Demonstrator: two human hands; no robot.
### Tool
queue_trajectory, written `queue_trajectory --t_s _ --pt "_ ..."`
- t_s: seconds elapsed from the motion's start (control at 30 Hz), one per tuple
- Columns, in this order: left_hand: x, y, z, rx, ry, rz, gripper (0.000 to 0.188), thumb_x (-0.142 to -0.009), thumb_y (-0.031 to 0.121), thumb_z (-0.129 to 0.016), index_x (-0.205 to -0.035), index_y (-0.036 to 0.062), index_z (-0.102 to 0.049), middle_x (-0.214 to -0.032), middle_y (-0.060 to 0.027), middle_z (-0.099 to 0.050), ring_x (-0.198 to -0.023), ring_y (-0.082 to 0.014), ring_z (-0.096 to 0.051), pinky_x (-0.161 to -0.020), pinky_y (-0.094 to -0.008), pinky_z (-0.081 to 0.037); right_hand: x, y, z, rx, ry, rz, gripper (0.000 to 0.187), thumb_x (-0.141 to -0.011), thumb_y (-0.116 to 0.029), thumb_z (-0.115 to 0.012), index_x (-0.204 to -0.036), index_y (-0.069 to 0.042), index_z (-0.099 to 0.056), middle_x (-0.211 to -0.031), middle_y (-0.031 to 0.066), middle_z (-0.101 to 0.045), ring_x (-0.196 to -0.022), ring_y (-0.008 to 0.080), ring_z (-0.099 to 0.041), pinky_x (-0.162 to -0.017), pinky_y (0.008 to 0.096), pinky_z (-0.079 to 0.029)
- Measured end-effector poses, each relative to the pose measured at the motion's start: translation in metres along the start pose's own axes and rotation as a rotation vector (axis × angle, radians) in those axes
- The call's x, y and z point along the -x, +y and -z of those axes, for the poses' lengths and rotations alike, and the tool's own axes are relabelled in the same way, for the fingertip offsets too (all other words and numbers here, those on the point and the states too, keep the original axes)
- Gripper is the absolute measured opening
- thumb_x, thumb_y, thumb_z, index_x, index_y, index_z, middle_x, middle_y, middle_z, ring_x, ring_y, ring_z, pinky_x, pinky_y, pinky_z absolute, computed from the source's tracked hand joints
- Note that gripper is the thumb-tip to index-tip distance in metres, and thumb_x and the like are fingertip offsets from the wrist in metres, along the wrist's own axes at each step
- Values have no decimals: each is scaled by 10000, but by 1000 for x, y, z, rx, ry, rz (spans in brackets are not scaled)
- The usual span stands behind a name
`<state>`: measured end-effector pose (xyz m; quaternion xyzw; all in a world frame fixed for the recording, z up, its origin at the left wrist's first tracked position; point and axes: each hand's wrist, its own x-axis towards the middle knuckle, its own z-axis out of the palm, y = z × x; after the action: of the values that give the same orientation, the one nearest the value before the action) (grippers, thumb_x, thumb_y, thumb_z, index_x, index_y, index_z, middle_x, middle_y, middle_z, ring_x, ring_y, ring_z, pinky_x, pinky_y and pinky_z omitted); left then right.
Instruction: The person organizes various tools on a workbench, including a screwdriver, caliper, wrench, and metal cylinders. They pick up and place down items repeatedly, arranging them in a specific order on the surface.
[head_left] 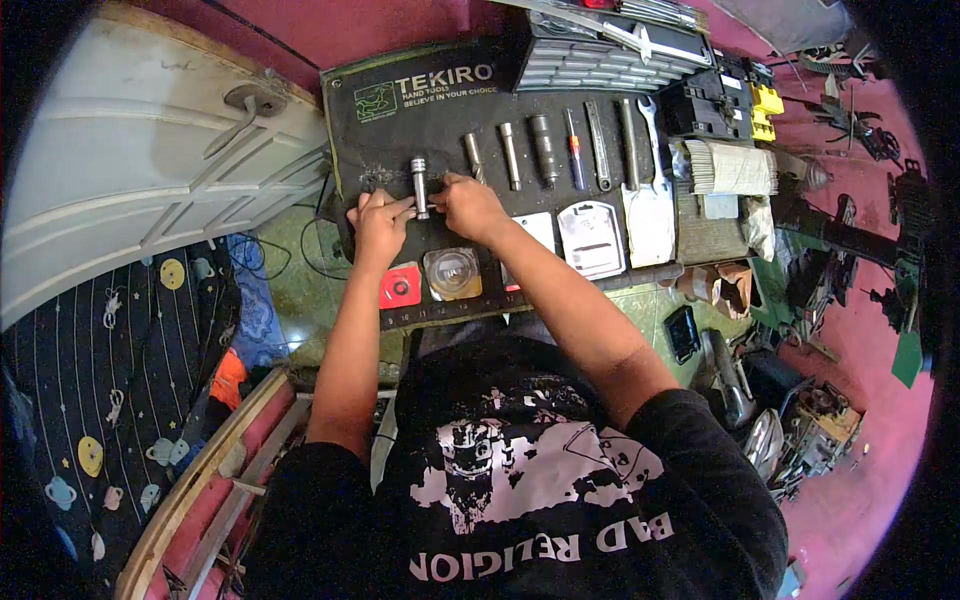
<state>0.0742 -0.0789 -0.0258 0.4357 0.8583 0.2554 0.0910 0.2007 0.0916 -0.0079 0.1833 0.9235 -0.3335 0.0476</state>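
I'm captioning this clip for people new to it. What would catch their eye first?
Both hands, the left hand and right hand, meet at the picture's centre on a small upright metal socket. They work over a black tool mat where a row of sockets and wrenches runs to the right. A white panel fills the upper left.
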Motion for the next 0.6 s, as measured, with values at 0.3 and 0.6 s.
queue_trajectory --t_s 0.3,0.6 --pt "-17 5 -19 -47 45 -42 229 -795 170 -809 -1020 203 -830 -850 -14 -610 -919 -241 -567 -815 -422 -358 -11 5 -2 246 17 -96 203 -917 -136 -642 -1064 -108 -779 -1228 123 -642 -1127 299 -659 -921 429 -573" --pt "-13 4 -23 -79 33 11 249 -791 193 -813 -1038 221 -831 -850 -22 -616 -918 -250 -572 -804 -443 -353 -7 -6 2 216 12 -146 258 -961 -176 -586 -1018 -7 -772 -1258 113 -659 -1128 300 -673 -932 423 -584"
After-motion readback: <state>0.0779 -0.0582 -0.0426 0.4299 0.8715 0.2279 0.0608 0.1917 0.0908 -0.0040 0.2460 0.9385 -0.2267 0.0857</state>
